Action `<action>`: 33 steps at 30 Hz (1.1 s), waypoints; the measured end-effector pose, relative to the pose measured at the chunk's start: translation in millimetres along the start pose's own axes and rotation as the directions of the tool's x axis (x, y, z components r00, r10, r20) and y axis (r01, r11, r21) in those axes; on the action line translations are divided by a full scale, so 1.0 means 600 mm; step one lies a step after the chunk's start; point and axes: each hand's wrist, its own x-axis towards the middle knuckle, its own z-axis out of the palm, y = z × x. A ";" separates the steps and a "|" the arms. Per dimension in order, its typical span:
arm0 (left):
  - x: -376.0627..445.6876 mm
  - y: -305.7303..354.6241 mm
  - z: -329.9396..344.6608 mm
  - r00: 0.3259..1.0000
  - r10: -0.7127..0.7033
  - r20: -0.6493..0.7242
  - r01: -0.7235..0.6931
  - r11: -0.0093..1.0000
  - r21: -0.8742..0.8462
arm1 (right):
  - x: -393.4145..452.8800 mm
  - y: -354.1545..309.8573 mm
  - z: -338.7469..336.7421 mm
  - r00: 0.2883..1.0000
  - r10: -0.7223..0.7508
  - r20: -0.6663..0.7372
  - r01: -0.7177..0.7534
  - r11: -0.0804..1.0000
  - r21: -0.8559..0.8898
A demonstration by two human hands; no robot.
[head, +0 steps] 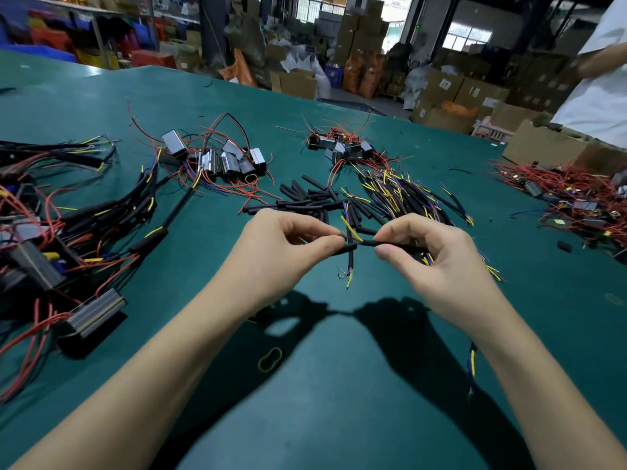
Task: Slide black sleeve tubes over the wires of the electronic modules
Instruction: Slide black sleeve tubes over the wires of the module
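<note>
Pinching black sleeve tube (347, 248) in left hand (281, 252) thumb and forefinger; right hand (437, 262) fingers grip sleeved wire bundle (393, 244), both just in front of loose tube pile (305, 200), above green table (339, 385).

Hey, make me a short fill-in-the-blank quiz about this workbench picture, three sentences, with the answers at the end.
1. The table is covered in a mat whose colour is ____.
2. The loose pile of black sleeve tubes lies on the far side of the two ____.
3. The left hand and the right hand each pinch a black sleeved wire, and the bare wire tip sticking up between them is ____ in colour.

Missing words: green; hands; yellow
</note>
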 end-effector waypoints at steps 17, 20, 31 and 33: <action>0.003 -0.002 -0.018 0.992 -0.106 0.073 0.109 0.993 -0.040 | -0.003 -0.012 -0.011 0.971 -0.240 0.010 0.236 0.946 -0.224; 0.003 -0.001 -0.022 0.984 -0.105 0.144 0.119 0.989 -0.087 | -0.003 -0.010 -0.012 0.973 -0.231 -0.021 0.223 0.956 -0.191; 0.005 0.007 -0.019 0.986 -0.160 0.055 0.166 0.980 -0.113 | -0.001 -0.002 -0.013 0.963 -0.267 0.039 0.269 0.936 -0.227; 0.005 0.008 -0.020 0.986 -0.156 0.062 0.161 0.983 -0.086 | 0.000 -0.001 -0.015 0.967 -0.255 0.023 0.255 0.949 -0.188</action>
